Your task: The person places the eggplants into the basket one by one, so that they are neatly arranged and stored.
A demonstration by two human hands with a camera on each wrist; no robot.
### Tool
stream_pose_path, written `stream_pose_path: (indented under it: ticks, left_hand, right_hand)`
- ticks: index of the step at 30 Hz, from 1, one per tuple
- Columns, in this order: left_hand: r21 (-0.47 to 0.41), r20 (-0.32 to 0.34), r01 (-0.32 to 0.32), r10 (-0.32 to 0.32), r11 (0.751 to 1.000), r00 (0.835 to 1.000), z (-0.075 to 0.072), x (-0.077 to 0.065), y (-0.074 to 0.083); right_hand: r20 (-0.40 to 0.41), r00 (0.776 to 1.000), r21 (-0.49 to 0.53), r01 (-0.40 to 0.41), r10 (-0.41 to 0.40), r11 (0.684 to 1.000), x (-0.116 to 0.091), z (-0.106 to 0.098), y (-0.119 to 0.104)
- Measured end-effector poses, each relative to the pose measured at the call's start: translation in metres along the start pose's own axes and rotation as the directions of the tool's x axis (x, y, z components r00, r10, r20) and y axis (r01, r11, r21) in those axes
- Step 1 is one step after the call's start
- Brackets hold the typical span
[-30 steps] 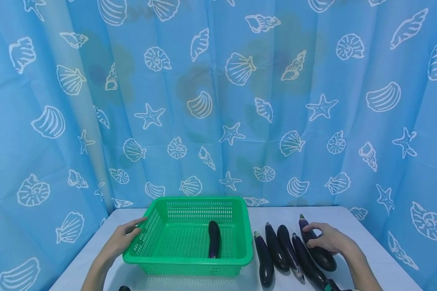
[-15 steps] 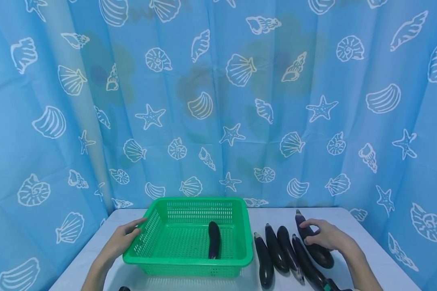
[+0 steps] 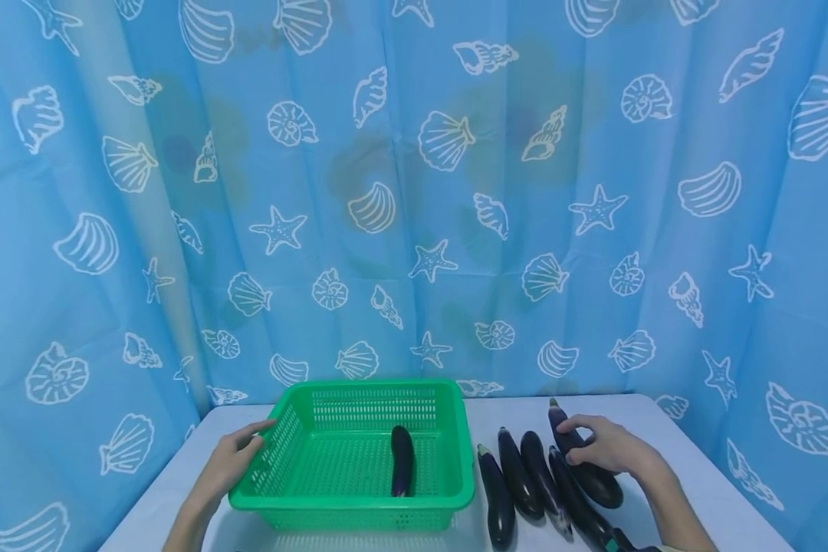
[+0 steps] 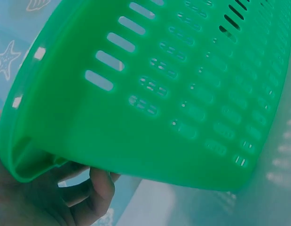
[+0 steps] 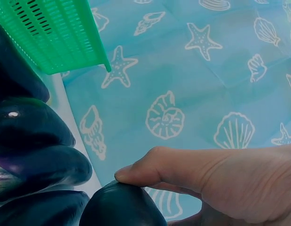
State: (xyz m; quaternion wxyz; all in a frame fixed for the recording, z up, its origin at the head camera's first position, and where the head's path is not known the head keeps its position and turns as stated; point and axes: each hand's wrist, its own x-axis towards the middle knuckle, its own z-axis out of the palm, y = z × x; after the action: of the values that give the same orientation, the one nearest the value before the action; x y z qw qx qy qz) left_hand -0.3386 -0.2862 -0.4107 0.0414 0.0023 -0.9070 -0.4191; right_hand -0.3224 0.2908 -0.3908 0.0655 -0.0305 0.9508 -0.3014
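Observation:
A green plastic basket (image 3: 352,502) with slotted sides stands on the table, one dark eggplant (image 3: 402,460) lying inside. At its left rim my left hand (image 3: 229,460) grips the edge; in the left wrist view the curled fingers (image 4: 102,186) show below the rim. To the right, my right hand (image 3: 610,445) holds a dark purple eggplant (image 3: 599,484) around its middle, thumb and fingers on either side, stem pointing away. The right wrist view shows the thumb (image 5: 136,174) pressed on its glossy skin. The far fingers are partly hidden there.
Several more eggplants (image 3: 520,475) lie side by side between the basket and my right hand. A dark wrist strap with a green patch (image 3: 612,544) shows at the bottom edge. A blue shell-print curtain (image 3: 414,192) hangs behind the white table (image 3: 690,475).
My right hand has shifted the held eggplant left and slightly away, closer to the row of eggplants. The left hand stays at the basket rim. The head view has turned slightly.

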Motion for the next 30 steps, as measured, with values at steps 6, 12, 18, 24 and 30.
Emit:
stream_pose_path:
  ticks: [6,12,18,24,30]
  left_hand:
    - [0.001,-0.026,0.015,-0.015,1.000,1.000,0.004,0.008,0.002]
    - [0.013,-0.041,0.009,-0.008,1.000,0.999,0.006,0.016,0.004]
    - [0.005,-0.055,-0.011,0.012,1.000,0.998,0.005,0.018,0.006]
    - [-0.001,-0.060,-0.019,0.019,1.000,0.998,0.006,0.015,0.005]
    - [-0.011,-0.062,-0.020,0.019,1.000,0.998,0.008,0.014,0.004]
  right_hand:
    - [0.005,1.000,0.005,-0.002,0.002,1.000,0.000,0.003,-0.005]
    - [0.011,1.000,0.022,0.012,-0.012,1.000,0.001,0.006,-0.009]
    - [0.011,1.000,0.020,0.026,-0.027,0.999,0.002,0.008,-0.016]
    - [0.023,0.999,0.043,0.047,-0.048,0.998,0.001,0.011,-0.022]
    - [0.041,0.997,0.065,0.064,-0.067,0.996,0.003,0.015,-0.027]
